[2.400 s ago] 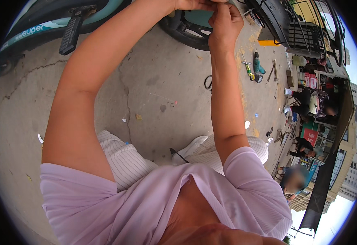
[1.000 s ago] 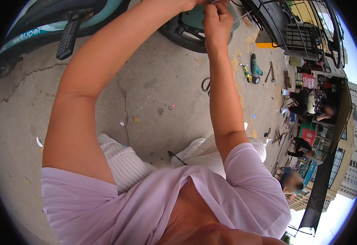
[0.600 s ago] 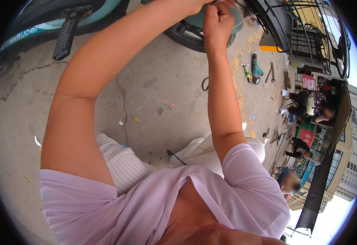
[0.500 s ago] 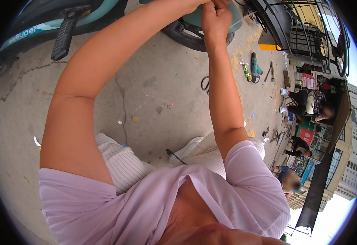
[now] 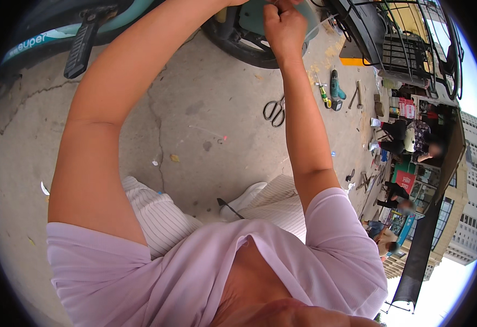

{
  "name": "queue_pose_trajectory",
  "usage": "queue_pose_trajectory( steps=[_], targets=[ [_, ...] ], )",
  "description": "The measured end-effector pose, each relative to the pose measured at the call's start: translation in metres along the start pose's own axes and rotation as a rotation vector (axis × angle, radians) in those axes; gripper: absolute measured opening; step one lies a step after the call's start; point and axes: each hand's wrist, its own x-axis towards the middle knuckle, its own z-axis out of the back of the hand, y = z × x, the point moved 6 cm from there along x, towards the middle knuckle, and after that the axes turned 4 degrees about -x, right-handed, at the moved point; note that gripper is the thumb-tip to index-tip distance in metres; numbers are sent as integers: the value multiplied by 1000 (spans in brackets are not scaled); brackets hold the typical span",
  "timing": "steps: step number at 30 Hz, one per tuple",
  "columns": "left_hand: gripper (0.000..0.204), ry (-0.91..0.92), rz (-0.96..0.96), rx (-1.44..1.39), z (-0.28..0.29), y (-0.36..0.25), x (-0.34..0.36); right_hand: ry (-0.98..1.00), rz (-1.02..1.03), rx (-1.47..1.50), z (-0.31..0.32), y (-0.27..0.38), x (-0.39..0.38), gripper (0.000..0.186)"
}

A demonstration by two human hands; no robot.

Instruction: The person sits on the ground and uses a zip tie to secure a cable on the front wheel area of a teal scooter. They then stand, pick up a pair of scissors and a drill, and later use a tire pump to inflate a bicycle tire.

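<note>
Your right hand (image 5: 285, 30) stays at the far wheel (image 5: 234, 50), fingers curled tight; whether they grip the thin pale strip (image 5: 320, 24) jutting rightward cannot be told. Your left hand (image 5: 237, 2), showing less than half a second ago, meets the far edge, its grip unseen. Both scissors (image 5: 278, 102) loops, partly hidden earlier, now show beside your right forearm.
</note>
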Motion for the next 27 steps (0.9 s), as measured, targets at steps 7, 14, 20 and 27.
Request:
queue_pose_trajectory(
  steps=[7,14,20,27],
  targets=[
    [9,-79,15,80,0,-9,-7,43,17,179,26,39,-12,21],
    [8,-170,-74,311,-5,8,7,182,-20,218,17,5,-14,22],
    [17,-389,-210,599,-6,-8,-3,-43,-362,640,19,-17,-1,29],
    [17,-373,-32,388,-18,-11,-31,-137,-411,881,22,-20,-4,19]
  ],
)
